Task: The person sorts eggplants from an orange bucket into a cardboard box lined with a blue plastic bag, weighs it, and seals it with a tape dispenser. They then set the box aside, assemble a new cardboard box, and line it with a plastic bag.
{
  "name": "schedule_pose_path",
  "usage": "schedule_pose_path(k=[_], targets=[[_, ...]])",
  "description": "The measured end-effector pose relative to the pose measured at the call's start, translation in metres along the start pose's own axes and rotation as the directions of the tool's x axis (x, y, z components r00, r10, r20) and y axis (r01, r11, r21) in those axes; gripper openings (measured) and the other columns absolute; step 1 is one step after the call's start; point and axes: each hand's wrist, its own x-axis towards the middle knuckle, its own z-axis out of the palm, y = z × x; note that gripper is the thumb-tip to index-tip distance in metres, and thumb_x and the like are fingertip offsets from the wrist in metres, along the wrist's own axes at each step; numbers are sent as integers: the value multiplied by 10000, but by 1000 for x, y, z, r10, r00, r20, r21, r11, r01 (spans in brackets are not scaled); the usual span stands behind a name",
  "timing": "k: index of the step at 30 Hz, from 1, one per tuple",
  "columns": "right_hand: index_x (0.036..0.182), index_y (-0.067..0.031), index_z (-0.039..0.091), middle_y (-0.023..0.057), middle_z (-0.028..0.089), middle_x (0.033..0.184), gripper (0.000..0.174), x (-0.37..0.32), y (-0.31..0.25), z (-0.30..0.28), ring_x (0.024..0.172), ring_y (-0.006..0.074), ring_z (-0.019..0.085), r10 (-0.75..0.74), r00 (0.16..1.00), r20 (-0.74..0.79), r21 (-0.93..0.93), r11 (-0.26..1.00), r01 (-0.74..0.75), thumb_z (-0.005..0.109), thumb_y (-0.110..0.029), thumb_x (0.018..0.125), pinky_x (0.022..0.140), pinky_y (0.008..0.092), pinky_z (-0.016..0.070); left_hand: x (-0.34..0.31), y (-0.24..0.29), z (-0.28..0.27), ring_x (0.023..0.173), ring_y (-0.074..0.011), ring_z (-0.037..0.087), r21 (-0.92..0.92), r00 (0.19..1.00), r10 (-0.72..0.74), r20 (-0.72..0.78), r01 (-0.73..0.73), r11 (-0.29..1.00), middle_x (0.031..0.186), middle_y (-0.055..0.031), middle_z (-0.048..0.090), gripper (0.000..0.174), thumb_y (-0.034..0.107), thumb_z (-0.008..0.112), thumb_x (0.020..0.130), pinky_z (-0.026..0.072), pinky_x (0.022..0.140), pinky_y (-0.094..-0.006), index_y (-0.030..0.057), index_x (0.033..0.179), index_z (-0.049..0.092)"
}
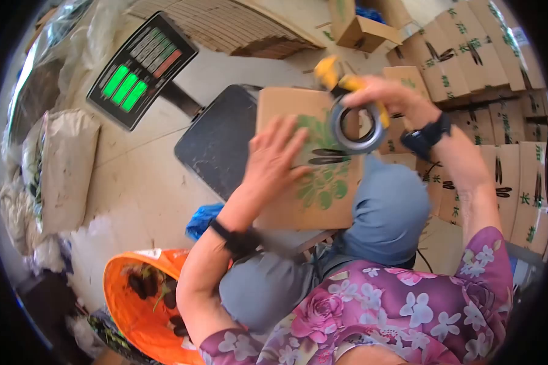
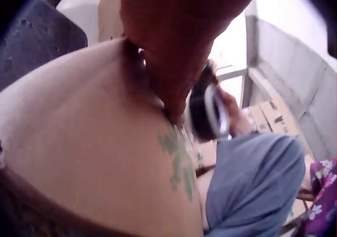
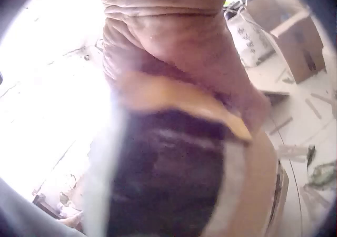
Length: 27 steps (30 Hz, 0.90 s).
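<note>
A brown cardboard box [image 1: 274, 210] with green print lies across the person's lap beside the scale platform. The left hand [image 1: 275, 149] rests flat on its top with fingers spread; in the left wrist view that hand [image 2: 168, 42] is dark over the box [image 2: 105, 158]. Curled round a yellow-handled tape dispenser [image 1: 381, 115], the right hand [image 1: 391, 96] holds it at the box's right edge, with the tape roll [image 1: 336, 125] over the print. In the right wrist view the right hand [image 3: 184, 52] grips the blurred dispenser [image 3: 168, 97].
A scale display [image 1: 141, 70] with green digits stands behind its dark platform [image 1: 210, 146]. Stacked printed boxes [image 1: 511, 182] fill the right side. An orange basket [image 1: 125, 304] is at the lower left, near a blue bag [image 1: 203, 221]. A white sack [image 1: 67, 170] stands far left.
</note>
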Motion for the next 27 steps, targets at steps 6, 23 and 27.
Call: schedule_pose_path(k=[6,23,27], targets=[[1181,9,589,16,605,969,553,21,13,29,869,88,570,125,983,137,33,991,-131,753,-351,794,764,235,474,-148,-80,49,1277,-310,472,-845,423,-895,140,522,115,1421,-163,465,560,370,510,983,414,1039,-409,20,1412,426],[1111,4,614,37,633,948,557,96,-31,102,813,103,597,-40,972,233,28,999,34,813,-364,743,706,252,500,-210,-25,57,1006,-193,638,-769,297,-723,623,402,-497,1198,-94,643,509,420,431,1028,534,853,-318,24,1333,525],[1205,6,577,12,635,960,508,75,-44,92,804,64,609,-147,954,263,121,986,118,759,-251,806,690,211,522,-223,-55,33,1005,-210,652,-795,371,-712,597,155,-586,1180,-121,654,507,419,464,1012,537,851,-333,19,1312,546]])
